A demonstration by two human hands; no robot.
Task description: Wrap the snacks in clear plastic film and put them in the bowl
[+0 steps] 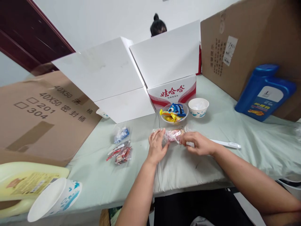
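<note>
A clear plastic bag [175, 135] with something reddish-pink inside lies on the table before me. My left hand [157, 147] grips its left end, thumb and fingertips on the plastic. At the right end, my right hand [198, 142] pinches the bag's edge, its fingers curled. Partly behind the right wrist lies a white long-handled plastic tool [227, 144]; its working end is hidden. Just beyond the bag stand a clear bowl [162, 120] of blue and yellow wrapped snacks [176, 110] and a paper cup [198, 110] with clear plastic in it.
To the left lie a bag with blue contents [121, 135] and one with red packets [123, 154]. A paper cup [55, 197] and yellow jug [35, 179] stand front left. White boxes [164, 59], cartons [42, 116] and a blue bottle [263, 94] surround the table. A person [158, 25] sits behind.
</note>
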